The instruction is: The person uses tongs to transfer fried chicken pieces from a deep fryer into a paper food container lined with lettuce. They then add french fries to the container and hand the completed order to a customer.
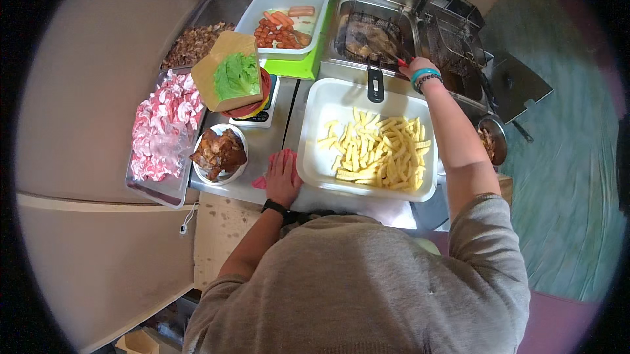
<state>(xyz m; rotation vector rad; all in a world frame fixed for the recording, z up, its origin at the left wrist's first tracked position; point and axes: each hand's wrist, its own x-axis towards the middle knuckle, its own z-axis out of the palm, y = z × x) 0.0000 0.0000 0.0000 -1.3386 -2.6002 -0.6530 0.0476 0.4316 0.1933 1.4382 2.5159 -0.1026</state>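
Note:
My right hand is closed round tongs with red on the grip, reaching over the left fryer well. The far ends of the tongs are at a pale brown piece of food inside the wire fryer basket. Its black handle points toward me, over the rim of a white tub. Pale cut fries lie in that tub. Flat on the steel counter, my left hand presses a pink cloth, fingers stretched out, just left of the tub.
Left of centre stand a bowl of browned meat, a tray of pink-and-white pieces and a kitchen scale. Behind are a sausage tub and browned bits. A second fryer basket and a pan are at right.

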